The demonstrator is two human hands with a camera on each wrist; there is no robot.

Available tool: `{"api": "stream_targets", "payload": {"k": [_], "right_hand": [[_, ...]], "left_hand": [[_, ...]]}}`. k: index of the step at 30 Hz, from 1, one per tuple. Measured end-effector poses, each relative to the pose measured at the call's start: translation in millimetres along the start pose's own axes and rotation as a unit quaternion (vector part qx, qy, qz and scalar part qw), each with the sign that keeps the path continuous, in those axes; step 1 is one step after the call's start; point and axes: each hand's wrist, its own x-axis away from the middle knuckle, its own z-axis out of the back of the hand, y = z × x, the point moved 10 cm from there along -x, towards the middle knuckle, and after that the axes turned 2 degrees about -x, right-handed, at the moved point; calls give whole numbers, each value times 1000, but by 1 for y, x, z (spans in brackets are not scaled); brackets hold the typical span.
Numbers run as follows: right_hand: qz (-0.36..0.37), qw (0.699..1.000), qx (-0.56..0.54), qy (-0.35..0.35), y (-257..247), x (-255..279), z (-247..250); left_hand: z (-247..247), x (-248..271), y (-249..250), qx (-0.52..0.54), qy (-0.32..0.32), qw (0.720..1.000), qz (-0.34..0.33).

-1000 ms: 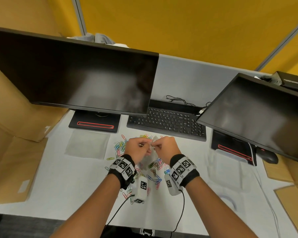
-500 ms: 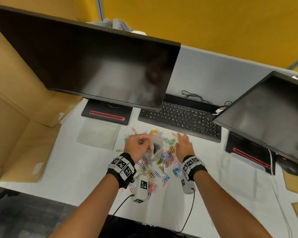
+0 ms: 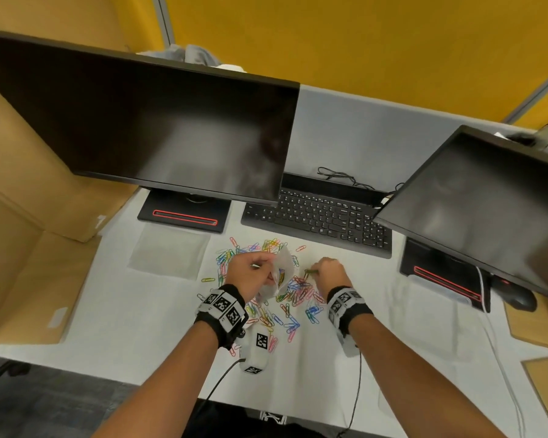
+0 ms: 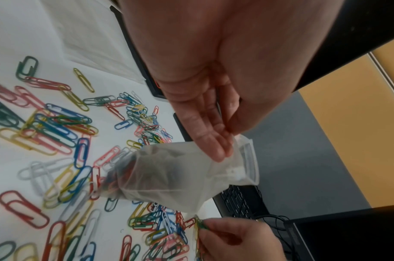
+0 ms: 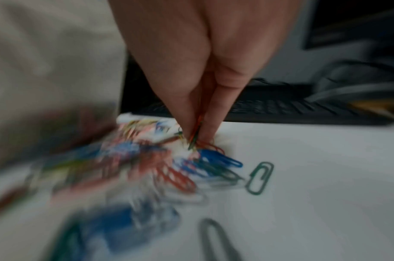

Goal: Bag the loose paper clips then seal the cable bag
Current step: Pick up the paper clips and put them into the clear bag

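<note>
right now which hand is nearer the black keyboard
Right. The right hand pinches coloured paper clips just in front of the black keyboard; the left hand, holding the small clear plastic bag, sits slightly further away.

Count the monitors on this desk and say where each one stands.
2. One large monitor stands at the back left, above its black base. A second monitor stands at the right, angled inward, overlapping the keyboard's right end. None other shows; the frame edges could hide more.
</note>
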Motion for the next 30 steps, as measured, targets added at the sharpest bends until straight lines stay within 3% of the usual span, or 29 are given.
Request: {"api": "stream_targets", "payload": {"k": [2,3,5,7,8,9,11,13,14,18,20,23,26,28,30], "right_hand": [[-117,975,-187,37,36,2,12],[-170,940,-291,48,52,8,13],[-223,840,-491,50,64,20,11],[-225,732,-642,37,54,30,15],[-217,691,-689,26,44,34,21],[-203,662,-721,12,33,38,25],[-170,638,-751,-19,10,44,35],[-150,650,-744,-29,-8,47,38],[-143,674,-724,-19,-12,47,37],[-98,852,-512,43,-17,44,43],[-90,892,-438,69,-19,45,52],[-33,929,-357,95,-34,42,67],[51,955,-287,47,-62,43,68],[69,946,-317,28,-63,44,70],[21,901,-430,52,-38,48,73]], "left_hand": [[-1,1,3,-7,1,1000,-2],[-2,1,4,-13,3,1000,-4],[-6,1,7,-21,2,1000,-5],[-12,1,10,-32,-4,999,-3],[-15,1,11,-40,-4,999,-3],[-18,0,12,-47,-2,999,-2],[-26,-1,13,-49,1,999,2],[-32,0,19,-56,0,998,-10],[-35,1,22,-60,-1,998,-15],[-39,0,23,-72,6,997,-28],[-38,0,22,-78,7,996,-34],[-34,5,26,-76,3,996,-49],[-30,5,22,-60,-2,997,-45],[-24,6,21,-40,2,998,-41],[-16,6,18,-19,7,999,-35]]}}
